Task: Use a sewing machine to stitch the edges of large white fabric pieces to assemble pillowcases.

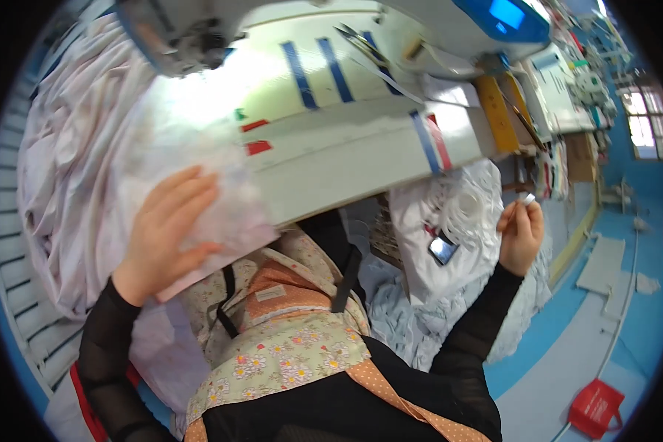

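Observation:
Pale pink fabric lies on the sewing table below the sewing machine head. Resting flat on it is my left hand, fingers stretched and a little apart. My right hand is raised off the table's right side, beside a white cloth bundle. Its thumb and fingers pinch a small white piece, perhaps a label or a bit of tape; its exact kind is too small to tell. A coil of white tape sits on the white cloth near that hand.
More pink fabric is heaped at the left. Metal snips lie at the back of the table. A yellow holder stands at its right end. A small dark-screened device rests on the white cloth. A red bag is on the floor.

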A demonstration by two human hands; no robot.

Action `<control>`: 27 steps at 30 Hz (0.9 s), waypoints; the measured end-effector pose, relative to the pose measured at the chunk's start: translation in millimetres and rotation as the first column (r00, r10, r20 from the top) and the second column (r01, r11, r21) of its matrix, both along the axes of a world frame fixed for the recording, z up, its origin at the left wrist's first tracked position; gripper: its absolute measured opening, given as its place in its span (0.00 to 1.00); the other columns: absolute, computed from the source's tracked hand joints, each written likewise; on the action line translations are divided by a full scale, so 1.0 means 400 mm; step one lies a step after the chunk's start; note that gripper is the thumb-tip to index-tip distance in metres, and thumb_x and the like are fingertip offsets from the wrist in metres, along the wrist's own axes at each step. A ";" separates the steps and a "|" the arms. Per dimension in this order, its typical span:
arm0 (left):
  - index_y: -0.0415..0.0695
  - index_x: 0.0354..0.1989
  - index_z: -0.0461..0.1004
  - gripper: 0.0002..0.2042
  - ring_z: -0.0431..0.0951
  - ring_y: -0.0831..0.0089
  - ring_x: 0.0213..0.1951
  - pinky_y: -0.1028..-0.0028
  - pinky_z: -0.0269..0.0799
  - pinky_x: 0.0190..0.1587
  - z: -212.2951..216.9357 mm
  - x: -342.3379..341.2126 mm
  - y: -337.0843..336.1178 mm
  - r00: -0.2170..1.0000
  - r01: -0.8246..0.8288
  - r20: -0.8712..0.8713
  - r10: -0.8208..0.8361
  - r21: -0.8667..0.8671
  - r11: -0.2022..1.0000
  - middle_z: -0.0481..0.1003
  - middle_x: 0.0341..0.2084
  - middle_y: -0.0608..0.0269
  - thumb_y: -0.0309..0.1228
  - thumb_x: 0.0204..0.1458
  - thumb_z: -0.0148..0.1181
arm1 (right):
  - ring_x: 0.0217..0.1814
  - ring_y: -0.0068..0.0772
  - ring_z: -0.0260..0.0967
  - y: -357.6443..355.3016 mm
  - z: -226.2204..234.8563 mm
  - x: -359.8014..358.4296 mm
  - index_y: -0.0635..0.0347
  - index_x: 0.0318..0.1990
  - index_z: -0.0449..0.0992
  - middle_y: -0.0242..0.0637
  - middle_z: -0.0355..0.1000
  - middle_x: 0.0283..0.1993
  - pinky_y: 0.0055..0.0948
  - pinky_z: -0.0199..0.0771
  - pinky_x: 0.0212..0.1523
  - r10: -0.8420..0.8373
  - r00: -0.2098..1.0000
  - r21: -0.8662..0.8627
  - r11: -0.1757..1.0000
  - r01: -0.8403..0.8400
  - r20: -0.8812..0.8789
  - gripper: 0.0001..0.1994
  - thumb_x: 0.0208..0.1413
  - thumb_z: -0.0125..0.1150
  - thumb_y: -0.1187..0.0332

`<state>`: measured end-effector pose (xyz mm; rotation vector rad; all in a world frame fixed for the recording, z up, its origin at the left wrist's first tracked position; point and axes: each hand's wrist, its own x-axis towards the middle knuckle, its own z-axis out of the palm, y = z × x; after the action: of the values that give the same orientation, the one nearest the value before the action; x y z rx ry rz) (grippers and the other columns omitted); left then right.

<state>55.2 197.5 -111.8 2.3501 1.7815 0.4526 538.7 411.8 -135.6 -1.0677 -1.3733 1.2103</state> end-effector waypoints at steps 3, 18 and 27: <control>0.41 0.61 0.66 0.32 0.66 0.51 0.62 0.54 0.62 0.62 0.077 0.131 0.054 0.933 0.122 0.311 -0.180 0.198 0.973 0.66 0.61 0.52 0.42 0.48 0.66 | 0.24 0.21 0.68 -0.100 0.121 -0.203 0.63 0.34 0.72 0.33 0.71 0.28 0.17 0.65 0.24 0.427 0.808 -0.171 0.904 -0.392 0.407 0.05 0.50 0.52 0.81; 0.41 0.56 0.69 0.21 0.72 0.54 0.52 0.62 0.68 0.53 0.113 0.186 0.188 0.786 -0.197 0.617 0.022 0.217 0.956 0.70 0.52 0.49 0.24 0.52 0.58 | 0.37 0.28 0.74 0.063 0.118 -0.560 0.68 0.44 0.74 0.41 0.76 0.39 0.24 0.73 0.40 0.227 0.903 0.542 0.737 -0.405 0.366 0.12 0.52 0.54 0.84; 0.41 0.57 0.68 0.30 0.64 0.51 0.61 0.57 0.61 0.63 -0.063 0.115 0.123 0.984 -0.127 0.134 0.113 0.102 0.987 0.65 0.58 0.52 0.30 0.42 0.67 | 0.36 0.34 0.78 0.145 0.010 -0.371 0.64 0.42 0.79 0.43 0.78 0.38 0.27 0.76 0.38 -0.173 0.765 0.555 0.786 -0.273 0.621 0.09 0.52 0.60 0.80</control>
<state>101.0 246.9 -137.0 2.2332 1.8905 0.7196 390.4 469.7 -131.7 -0.9809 -2.1582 0.3034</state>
